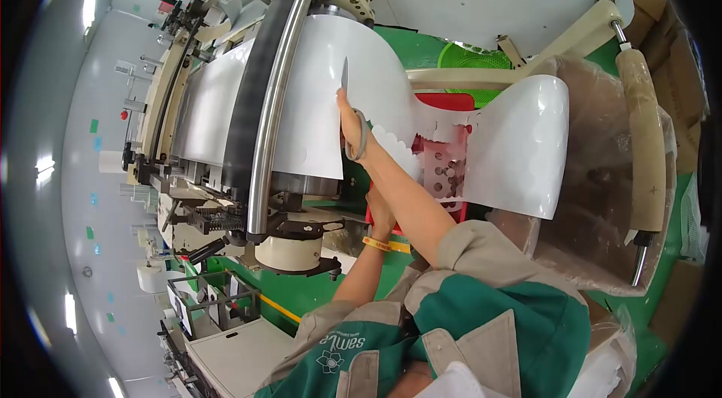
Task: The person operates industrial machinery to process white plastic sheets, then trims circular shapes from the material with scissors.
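My right hand (351,127) is closed on scissors (345,73), whose blades point away over a glossy white sheet (314,97). A grey handle loop shows at the side of the hand. The sheet comes off the machine's rollers, and its cut edge lies beside this hand. Lower down, my left hand (380,210), with a yellow band at its wrist, is beside a red crate, partly behind my right forearm. Its fingers are too hidden to show whether they hold anything. To the right hangs a curled white sheet (520,146) with a ragged, scalloped edge.
A metal bar (280,97) and dark roller cross the machine at the left. Behind the curled sheet are a red perforated crate (444,165) and a green basket (474,59). A brown cardboard-covered roller (641,142) stands at the right, near plastic film. A cart (237,356) is lower left.
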Demonstrator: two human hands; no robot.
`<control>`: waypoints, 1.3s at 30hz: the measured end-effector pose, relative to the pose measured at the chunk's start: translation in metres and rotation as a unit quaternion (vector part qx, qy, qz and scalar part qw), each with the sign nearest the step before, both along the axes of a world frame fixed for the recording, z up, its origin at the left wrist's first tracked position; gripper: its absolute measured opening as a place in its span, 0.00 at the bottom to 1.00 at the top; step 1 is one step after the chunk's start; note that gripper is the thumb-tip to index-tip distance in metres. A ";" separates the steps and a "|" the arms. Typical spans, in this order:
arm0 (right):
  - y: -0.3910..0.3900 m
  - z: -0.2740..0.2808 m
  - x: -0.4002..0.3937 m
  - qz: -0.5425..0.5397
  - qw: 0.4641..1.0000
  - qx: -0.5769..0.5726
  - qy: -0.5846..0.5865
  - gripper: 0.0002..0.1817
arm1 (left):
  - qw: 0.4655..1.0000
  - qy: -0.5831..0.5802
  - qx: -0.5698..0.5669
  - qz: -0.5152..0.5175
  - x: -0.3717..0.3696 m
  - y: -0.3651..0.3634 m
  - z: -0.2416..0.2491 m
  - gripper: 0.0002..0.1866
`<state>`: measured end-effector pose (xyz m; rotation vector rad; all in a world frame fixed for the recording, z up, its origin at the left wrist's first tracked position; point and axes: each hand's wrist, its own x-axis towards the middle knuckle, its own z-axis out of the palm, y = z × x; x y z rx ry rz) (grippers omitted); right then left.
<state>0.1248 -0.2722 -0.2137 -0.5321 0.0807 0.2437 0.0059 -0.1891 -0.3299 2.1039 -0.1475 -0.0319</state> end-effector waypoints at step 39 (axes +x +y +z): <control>-0.026 0.029 0.095 -0.097 0.992 0.051 -0.062 0.43 | 0.992 0.010 0.071 0.108 0.019 0.014 0.000 0.18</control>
